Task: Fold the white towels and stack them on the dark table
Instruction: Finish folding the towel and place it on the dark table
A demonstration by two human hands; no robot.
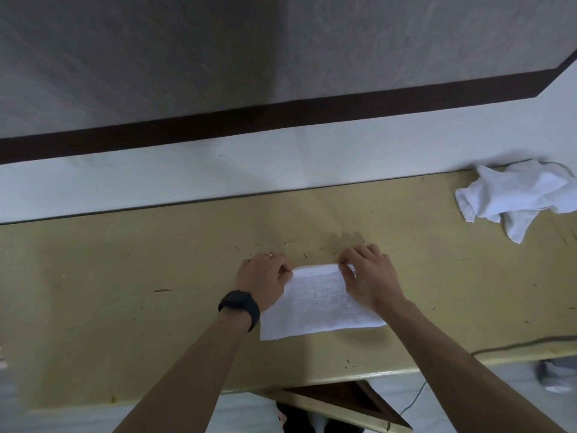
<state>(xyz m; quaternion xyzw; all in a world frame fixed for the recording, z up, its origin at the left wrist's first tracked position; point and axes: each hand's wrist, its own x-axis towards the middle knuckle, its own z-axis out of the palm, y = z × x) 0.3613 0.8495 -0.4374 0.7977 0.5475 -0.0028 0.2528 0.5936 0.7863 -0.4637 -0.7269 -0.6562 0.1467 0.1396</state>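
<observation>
Early days on this one, I'd say. One flat towel [318, 304] is being worked near the middle of the yellowish surface [156, 276], a bit closer to the near edge than the far one. The left hand [265, 276] and right hand [371, 276] each sit on a far corner of it. Fingers on both hands are curled in and pinching the cloth there, left hand on the far-left corner, right hand on the far-right.

The far edge looks soft and rounded, so it may already have one fold in it, but I can't tell for sure.

Its long axis runs left to right, roughly in line with the near edge of the surface, with the right end skewed slightly toward the far edge.

What's left: a crumpled towel [515, 198] sits in the far right corner, untouched and well apart from the hands. No finished stack anywhere in view, and nothing here that looks like a dark table, so folding and stacking are both pretty much still to do.
</observation>
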